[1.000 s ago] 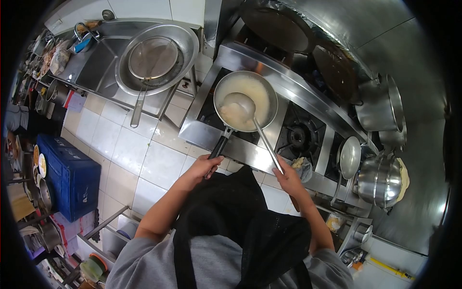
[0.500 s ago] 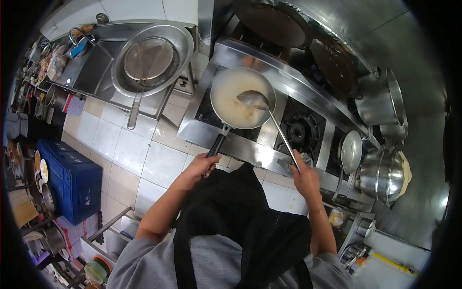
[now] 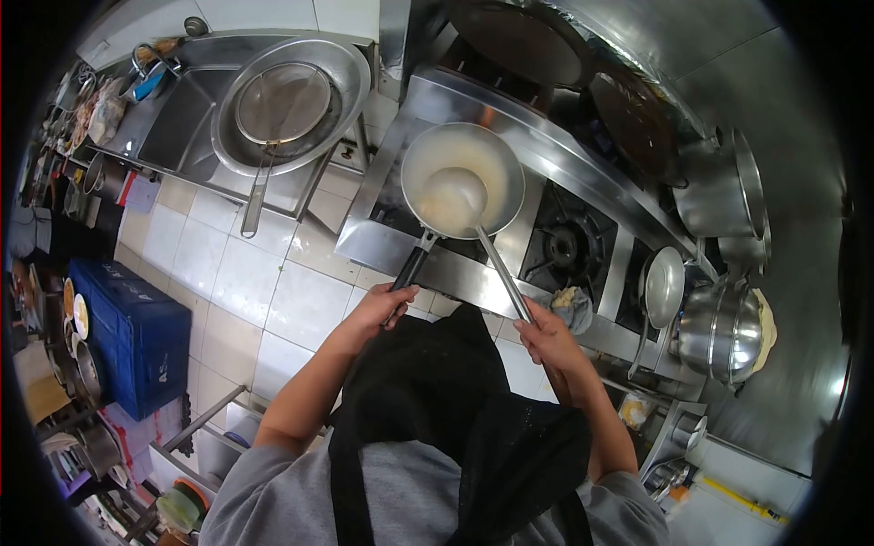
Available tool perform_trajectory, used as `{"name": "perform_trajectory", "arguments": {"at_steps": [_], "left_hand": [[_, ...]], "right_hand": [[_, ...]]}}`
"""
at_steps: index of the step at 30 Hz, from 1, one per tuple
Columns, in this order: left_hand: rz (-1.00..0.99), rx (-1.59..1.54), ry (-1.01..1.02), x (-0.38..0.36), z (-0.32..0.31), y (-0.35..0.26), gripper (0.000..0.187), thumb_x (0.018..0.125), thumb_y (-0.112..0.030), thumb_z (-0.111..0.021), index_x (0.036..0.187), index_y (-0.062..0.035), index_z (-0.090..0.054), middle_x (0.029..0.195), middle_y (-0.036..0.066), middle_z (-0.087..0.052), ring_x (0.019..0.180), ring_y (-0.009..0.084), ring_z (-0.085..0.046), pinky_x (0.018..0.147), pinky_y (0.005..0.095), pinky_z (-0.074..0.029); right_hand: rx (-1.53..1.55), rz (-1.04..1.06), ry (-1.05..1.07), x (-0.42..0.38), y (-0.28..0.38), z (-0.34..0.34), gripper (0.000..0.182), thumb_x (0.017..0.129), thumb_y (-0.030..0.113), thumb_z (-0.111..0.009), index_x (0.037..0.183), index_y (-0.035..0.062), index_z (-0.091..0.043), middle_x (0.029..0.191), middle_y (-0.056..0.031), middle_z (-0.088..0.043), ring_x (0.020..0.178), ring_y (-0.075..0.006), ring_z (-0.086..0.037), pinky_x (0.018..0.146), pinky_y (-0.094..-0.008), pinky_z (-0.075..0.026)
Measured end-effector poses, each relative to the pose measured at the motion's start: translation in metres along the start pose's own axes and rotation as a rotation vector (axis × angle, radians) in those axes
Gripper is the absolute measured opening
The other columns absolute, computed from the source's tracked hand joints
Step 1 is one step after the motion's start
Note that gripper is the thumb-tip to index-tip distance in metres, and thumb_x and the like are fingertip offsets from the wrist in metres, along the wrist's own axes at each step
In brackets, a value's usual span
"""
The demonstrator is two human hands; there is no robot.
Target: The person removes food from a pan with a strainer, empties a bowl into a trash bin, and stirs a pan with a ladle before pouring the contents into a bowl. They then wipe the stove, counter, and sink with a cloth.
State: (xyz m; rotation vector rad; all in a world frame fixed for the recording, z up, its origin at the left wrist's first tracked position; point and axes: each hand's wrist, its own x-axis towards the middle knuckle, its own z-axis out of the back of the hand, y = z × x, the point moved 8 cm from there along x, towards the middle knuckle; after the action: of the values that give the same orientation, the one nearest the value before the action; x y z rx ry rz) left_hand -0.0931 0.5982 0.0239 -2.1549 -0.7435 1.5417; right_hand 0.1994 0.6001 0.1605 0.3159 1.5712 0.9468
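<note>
My left hand (image 3: 384, 308) is wrapped round the black handle of a deep pan (image 3: 513, 182), which sits over the left burner of the stove. Cloudy, pale beige liquid (image 3: 423, 164) fills the lower part of the pan. In my right hand (image 3: 548, 335) is the long metal handle of a ladle (image 3: 460, 189). Its bowl is down in the liquid near the pan's middle, and its shaft crosses the near rim. A crumpled grey cloth (image 3: 574, 314) lies at the stove's front edge, just beyond my right hand.
Right of the pan is a bare burner (image 3: 563, 246). A small pan (image 3: 664, 284) and stacked metal pots (image 3: 719, 332) stand farther right. At the left, a strainer (image 3: 283, 105) rests in a wide metal bowl (image 3: 357, 91) by the sink (image 3: 182, 123). A blue crate (image 3: 137, 337) stands lower left.
My right hand has moved left and slightly toward me. The ladle's bowl has shifted left within the pan. More of the pan's inner wall shows. My left hand stays on the handle.
</note>
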Motion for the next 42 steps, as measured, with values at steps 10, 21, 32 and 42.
{"name": "perform_trajectory", "arguments": {"at_steps": [10,21,32,42], "left_hand": [[-0.027,-0.007,-0.006,0.001,0.000,0.000,0.031,0.089,-0.036,-0.075,0.084,-0.0095,-0.060,0.060,-0.003,-0.050,0.043,0.0073,-0.041,0.038,0.0250,-0.028],[-0.005,0.072,0.036,-0.002,-0.004,-0.008,0.031,0.091,-0.035,-0.074,0.097,-0.0084,-0.060,0.071,0.001,-0.059,0.049,0.0105,-0.056,0.043,0.0253,-0.042],[0.024,-0.089,0.329,0.002,-0.051,-0.029,0.026,0.096,-0.019,-0.069,0.090,-0.0108,-0.045,0.057,-0.005,-0.038,0.043,0.0067,-0.037,0.037,0.0279,-0.034],[-0.029,-0.027,0.273,-0.060,-0.087,-0.034,0.024,0.097,-0.014,-0.065,0.086,-0.0113,-0.043,0.056,-0.003,-0.037,0.040,0.0079,-0.036,0.035,0.0271,-0.032]], "right_hand": [[-0.190,0.133,-0.050,-0.003,0.009,0.002,0.056,0.100,0.013,-0.059,0.153,0.0136,-0.041,0.071,0.0054,-0.046,0.055,-0.0037,-0.040,0.047,-0.0217,-0.034],[-0.872,0.359,-0.454,-0.016,0.016,0.024,0.056,0.096,0.016,-0.063,0.149,0.0100,-0.044,0.092,-0.0205,-0.072,0.072,-0.0384,-0.068,0.066,-0.0442,-0.053],[-0.836,0.408,-0.882,-0.047,0.014,0.052,0.033,0.094,0.018,-0.066,0.124,0.0055,-0.061,0.089,-0.0236,-0.069,0.082,-0.0448,-0.067,0.070,-0.0450,-0.053],[-0.495,0.390,-0.879,-0.089,0.005,0.089,0.028,0.094,0.025,-0.068,0.116,0.0081,-0.066,0.078,-0.0183,-0.068,0.073,-0.0396,-0.068,0.065,-0.0441,-0.051]]}}
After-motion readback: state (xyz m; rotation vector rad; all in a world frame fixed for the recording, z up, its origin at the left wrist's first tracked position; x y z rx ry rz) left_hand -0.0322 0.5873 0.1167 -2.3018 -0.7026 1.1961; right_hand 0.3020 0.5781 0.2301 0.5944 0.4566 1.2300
